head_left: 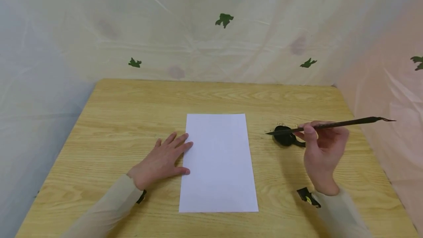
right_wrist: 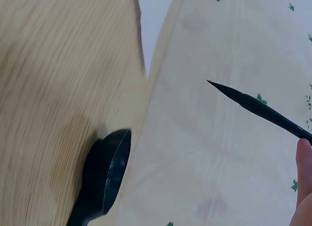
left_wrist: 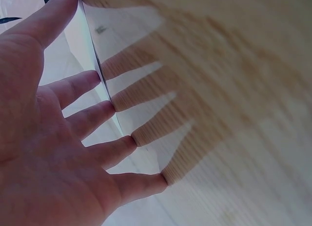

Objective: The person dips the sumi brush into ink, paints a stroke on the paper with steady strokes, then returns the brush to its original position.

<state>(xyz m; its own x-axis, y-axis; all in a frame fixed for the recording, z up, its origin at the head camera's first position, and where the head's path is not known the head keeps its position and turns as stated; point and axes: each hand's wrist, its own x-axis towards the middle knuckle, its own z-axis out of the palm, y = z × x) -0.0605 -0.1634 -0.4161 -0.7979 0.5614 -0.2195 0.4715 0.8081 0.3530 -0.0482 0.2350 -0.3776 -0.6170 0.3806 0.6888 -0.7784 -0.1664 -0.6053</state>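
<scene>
head view, right fingers (head_left: 311, 140) pinching brush (head_left: 347, 122), black scoop (head_left: 285, 140) partly hidden

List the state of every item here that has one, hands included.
Paper: flat, blank
Left hand: fingers spread, touching the paper's left edge
Right hand: holding the brush
Brush: raised, bristles pointed and dark, clear of the paper
Black dish: open side up, contents unclear

My calligraphy brush (head_left: 343, 123) is near-black, the ladle (head_left: 282, 140) black; my paper (head_left: 217, 164) shows plain white, the worktop (head_left: 125, 120) yellowish-tan with wood grain, my sleeves (head_left: 107, 205) pale beige, the backdrop sheet (head_left: 191, 43) whitish with dark-green birdlike shapes.
</scene>
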